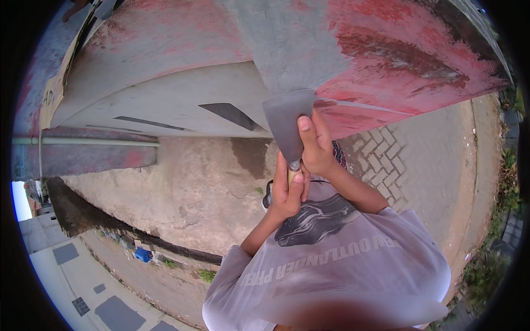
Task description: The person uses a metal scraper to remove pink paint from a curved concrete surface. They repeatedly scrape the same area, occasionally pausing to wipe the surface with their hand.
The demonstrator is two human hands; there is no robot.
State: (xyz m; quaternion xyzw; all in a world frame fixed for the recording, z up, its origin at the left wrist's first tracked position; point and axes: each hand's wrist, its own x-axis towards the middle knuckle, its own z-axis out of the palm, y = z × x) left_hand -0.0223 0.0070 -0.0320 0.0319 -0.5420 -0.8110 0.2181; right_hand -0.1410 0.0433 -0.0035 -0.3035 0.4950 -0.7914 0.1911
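A wide putty knife [288, 118] with a grey metal blade and a pale wooden handle is held upright in front of my chest. My left hand [288, 193] is wrapped round its handle, low down. Higher up, my right hand [317, 148] pinches the right side of the blade, the thumb lying on its face. The blade's broad edge overlaps the lower part of a large panel [287, 33] painted in worn grey and red. Whether the edge touches the panel I cannot tell.
Below the panel is a pale surface with dark slots [229, 115]. A concrete floor [187, 187] spreads to the left, interlocking pavers [381, 157] to the right. A green pipe [88, 142] runs along a wall at left. A blue object [143, 254] lies near the lower left; plants [510, 176] line the right edge.
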